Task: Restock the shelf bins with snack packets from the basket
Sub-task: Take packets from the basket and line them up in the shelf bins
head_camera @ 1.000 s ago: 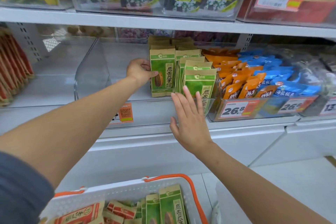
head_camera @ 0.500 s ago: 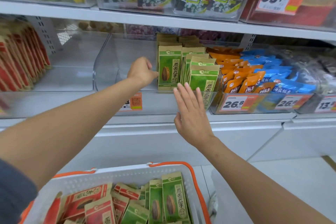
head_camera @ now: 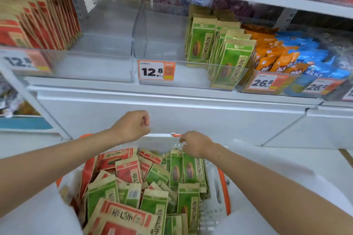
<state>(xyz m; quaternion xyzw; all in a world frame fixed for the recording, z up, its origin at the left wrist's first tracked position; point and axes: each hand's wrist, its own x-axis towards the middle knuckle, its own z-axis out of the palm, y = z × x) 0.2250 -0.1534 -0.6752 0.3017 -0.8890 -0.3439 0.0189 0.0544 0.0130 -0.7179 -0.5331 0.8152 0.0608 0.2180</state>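
Head camera, looking down and forward at a shop shelf, with both bare forearms reaching into the frame.

At the bottom sits a white basket with an orange rim, heaped with snack packets: red packets mostly on the left and green packets mostly on the right, some lying flat and some standing on edge.

The left hand hovers above the basket's far wall, its fingers curled into a fist with nothing visible in it. The right hand is lower, at the far right corner of the basket. Its fingers are curled down onto the top edge of the upright green packets there; whether they actually grip one cannot be told.

Above, on the shelf, a clear bin holds a row of matching green packets on its right side, all standing upright, while its left half is bare. A price tag reading 12.8 is fixed to the front. The bin to the left holds upright red packets on its left side. To the right are orange packets and blue packets.
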